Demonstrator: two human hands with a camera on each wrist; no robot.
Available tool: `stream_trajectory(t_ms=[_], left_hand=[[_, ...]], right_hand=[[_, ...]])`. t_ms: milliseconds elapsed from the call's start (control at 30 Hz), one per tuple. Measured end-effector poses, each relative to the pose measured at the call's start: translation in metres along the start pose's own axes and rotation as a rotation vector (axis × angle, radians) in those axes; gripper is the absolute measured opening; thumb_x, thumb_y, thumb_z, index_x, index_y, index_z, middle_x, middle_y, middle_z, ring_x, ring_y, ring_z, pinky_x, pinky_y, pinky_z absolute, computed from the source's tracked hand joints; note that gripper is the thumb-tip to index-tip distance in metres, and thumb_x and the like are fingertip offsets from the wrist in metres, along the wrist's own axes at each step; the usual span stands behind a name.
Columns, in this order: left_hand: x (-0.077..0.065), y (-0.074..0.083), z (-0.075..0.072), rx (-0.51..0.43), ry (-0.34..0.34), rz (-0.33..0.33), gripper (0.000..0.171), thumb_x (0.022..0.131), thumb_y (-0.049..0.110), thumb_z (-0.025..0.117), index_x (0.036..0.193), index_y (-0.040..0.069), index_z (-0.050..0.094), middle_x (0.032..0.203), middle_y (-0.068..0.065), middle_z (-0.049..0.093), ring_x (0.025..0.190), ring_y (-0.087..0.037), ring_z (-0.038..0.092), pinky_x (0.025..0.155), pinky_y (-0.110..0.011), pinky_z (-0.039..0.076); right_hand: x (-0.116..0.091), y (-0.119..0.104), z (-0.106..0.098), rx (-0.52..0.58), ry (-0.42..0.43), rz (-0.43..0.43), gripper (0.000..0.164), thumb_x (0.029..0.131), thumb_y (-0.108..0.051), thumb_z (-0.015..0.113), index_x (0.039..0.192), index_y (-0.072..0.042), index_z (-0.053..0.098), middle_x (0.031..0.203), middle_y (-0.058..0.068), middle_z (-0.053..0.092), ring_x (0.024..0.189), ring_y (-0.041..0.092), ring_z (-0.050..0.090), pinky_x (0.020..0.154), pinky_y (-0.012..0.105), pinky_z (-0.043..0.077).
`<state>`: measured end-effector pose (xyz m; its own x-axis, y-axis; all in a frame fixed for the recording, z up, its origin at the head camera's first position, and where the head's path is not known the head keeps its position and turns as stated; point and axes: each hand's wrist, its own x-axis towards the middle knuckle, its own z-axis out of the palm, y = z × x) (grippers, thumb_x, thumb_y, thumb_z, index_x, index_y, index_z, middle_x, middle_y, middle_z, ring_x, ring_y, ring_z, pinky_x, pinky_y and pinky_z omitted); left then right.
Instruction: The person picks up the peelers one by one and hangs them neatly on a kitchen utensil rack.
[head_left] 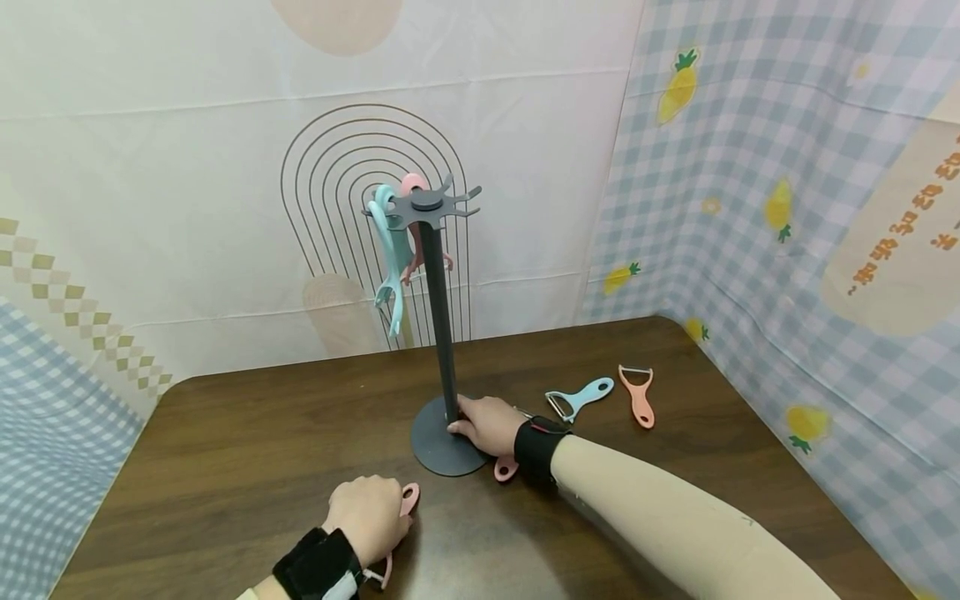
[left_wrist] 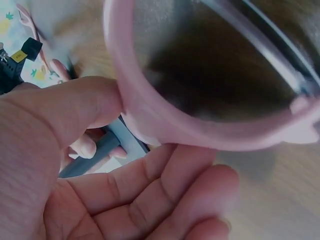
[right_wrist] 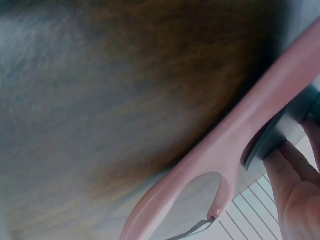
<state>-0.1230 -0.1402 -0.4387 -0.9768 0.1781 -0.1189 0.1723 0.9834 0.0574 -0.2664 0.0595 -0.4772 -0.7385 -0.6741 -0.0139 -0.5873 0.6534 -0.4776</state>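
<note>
My left hand (head_left: 367,517) pinches a pink Y-shaped peeler (left_wrist: 170,122) between thumb and fingers, low over the front of the table. The peeler's handle end shows past the knuckles in the head view. My right hand (head_left: 489,425) grips the dark grey pole of a stand (head_left: 438,321) just above its round base (head_left: 442,454). From the stand's hooked top hang light blue peelers (head_left: 393,250) and, behind them, pink ones (head_left: 415,237). Under my right wrist lies another pink peeler (right_wrist: 220,145), mostly hidden by the arm in the head view.
Right of the stand, a light blue peeler (head_left: 581,396) and a salmon-pink peeler (head_left: 639,398) lie on the brown wooden table (head_left: 262,433). A white printed cloth (head_left: 187,208) hangs behind the table, and a blue checked cloth (head_left: 720,167) covers the right side.
</note>
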Motion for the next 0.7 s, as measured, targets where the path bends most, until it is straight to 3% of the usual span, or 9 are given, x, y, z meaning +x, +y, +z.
stream_trajectory(t_ms=[300, 700], left_hand=[[0.0003, -0.0023, -0.0004, 0.024, 0.048, 0.012, 0.015, 0.068, 0.012, 0.069, 0.060, 0.011, 0.057, 0.054, 0.000, 0.050, 0.049, -0.019, 0.051, 0.043, -0.044, 0.044], [0.0008, -0.0035, 0.0018, 0.047, 0.116, 0.037, 0.015, 0.080, 0.006, 0.071, 0.067, 0.005, 0.062, 0.060, -0.007, 0.058, 0.053, -0.024, 0.059, 0.044, -0.044, 0.049]], right_hand=[[0.0007, 0.0003, -0.0002, 0.000, -0.003, 0.002, 0.034, 0.100, -0.037, 0.053, 0.125, -0.013, 0.053, 0.099, 0.000, 0.067, 0.092, 0.011, 0.063, 0.080, 0.031, 0.051], [-0.0015, -0.0035, -0.0020, -0.007, -0.002, 0.001, 0.033, 0.100, -0.035, 0.053, 0.125, -0.013, 0.053, 0.101, 0.001, 0.068, 0.094, 0.013, 0.064, 0.081, 0.031, 0.051]])
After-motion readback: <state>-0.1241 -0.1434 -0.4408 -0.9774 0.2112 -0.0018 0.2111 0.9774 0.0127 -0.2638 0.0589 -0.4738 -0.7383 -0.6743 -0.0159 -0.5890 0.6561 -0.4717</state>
